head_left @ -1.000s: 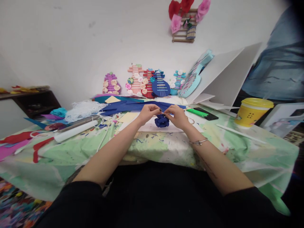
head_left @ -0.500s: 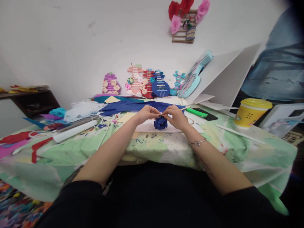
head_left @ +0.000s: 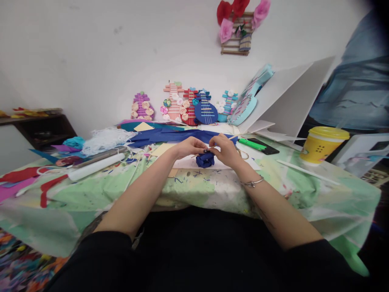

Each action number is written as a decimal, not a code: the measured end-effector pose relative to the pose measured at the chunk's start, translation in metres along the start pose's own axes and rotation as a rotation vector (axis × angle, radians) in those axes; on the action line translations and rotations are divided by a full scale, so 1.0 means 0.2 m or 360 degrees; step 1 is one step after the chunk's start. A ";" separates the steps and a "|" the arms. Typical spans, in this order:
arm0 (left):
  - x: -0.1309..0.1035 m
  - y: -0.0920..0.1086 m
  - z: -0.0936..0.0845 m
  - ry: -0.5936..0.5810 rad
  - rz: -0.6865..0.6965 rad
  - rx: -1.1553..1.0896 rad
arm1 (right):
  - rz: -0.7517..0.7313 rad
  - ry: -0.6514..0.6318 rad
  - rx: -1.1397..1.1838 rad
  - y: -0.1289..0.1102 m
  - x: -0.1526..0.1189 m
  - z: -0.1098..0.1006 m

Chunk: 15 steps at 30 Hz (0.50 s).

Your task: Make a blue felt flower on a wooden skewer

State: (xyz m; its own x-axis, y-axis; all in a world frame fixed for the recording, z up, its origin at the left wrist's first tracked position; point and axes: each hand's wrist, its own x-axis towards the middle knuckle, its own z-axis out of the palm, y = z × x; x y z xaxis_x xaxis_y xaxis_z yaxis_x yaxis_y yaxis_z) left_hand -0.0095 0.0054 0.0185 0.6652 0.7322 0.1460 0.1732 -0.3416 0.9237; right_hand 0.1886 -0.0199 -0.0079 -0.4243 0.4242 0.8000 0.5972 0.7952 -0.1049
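A dark blue paper flower (head_left: pixel 205 159) is held just above a white sheet (head_left: pixel 225 163) near the table's front. My left hand (head_left: pixel 192 147) pinches its top edge from the left. From the right, my right hand (head_left: pixel 224 150) has its fingers closed at the same edge, the fingertips of both hands nearly touching. A thin light stick (head_left: pixel 233 138) shows by my right hand. Blue paper sheets (head_left: pixel 176 136) lie behind my hands.
Decorated paper lutes (head_left: pixel 206 112) lean on the wall. At right are a green knife (head_left: pixel 251 144), a phone (head_left: pixel 269 147), a white stick (head_left: pixel 306 172) and a yellow cup (head_left: pixel 322 146). A white glue gun (head_left: pixel 96 167) and string pile (head_left: pixel 106 141) lie left.
The blue flower has tilted and shifted slightly, and the fingers of both hands have moved a little at its top. The light stick by my right hand has changed its angle.
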 end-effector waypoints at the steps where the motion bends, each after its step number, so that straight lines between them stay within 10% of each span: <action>1: 0.00 0.00 0.00 0.0006 0.0011 0.0011 | -0.0002 -0.0001 -0.0005 0.00 0.00 0.00; 11: 0.03 -0.01 0.02 0.0513 0.0038 0.0035 | 0.0376 0.0835 -0.0199 0.00 0.02 -0.04; 15: 0.05 -0.03 0.03 0.0615 0.0056 -0.0076 | 0.0652 0.0731 0.0075 0.05 0.02 -0.01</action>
State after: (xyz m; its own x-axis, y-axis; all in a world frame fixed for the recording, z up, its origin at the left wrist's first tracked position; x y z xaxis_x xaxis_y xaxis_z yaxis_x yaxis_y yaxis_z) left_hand 0.0011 0.0108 0.0118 0.3460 0.8917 0.2919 0.1153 -0.3491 0.9300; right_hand 0.1949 -0.0103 -0.0040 0.1764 0.4776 0.8607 0.6145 0.6296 -0.4753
